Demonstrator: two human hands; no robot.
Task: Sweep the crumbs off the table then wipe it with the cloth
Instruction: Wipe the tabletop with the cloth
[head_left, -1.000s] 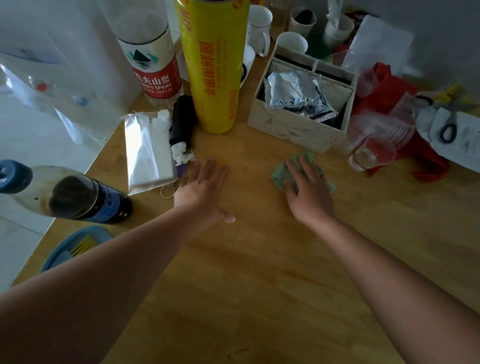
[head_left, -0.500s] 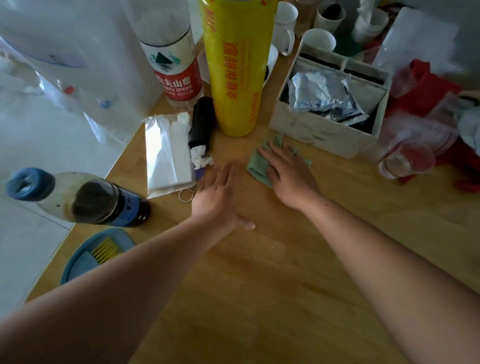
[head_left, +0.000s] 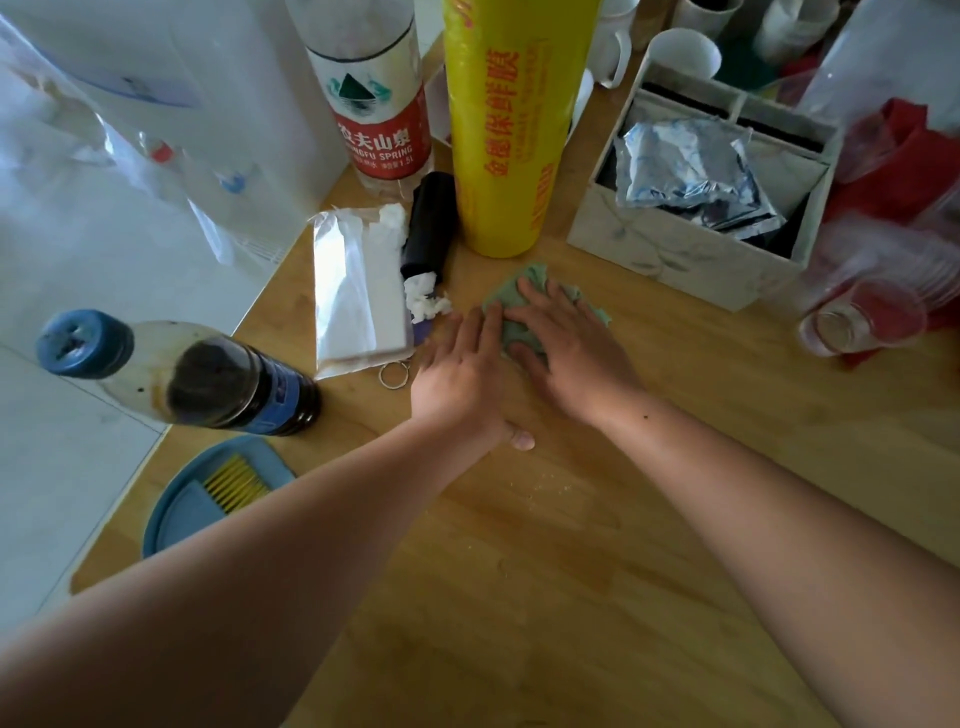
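Cloth (head_left: 506, 301) has slid left across the worktop (head_left: 779, 395) under my right hand (head_left: 566, 358), from before the box (head_left: 675, 254) to below the yellow roll (head_left: 509, 156), meeting my left hand (head_left: 457, 379). Both grips lie flat, fingers straight, clasping nothing. Wiping is underway, yet pale crumbs (head_left: 540, 488) remain nearer me. Most of the cloth is hidden beneath the palm.

soft daylight floods from the upper left, whitening that corner; forearms look dim, and edges bend and blur slightly.
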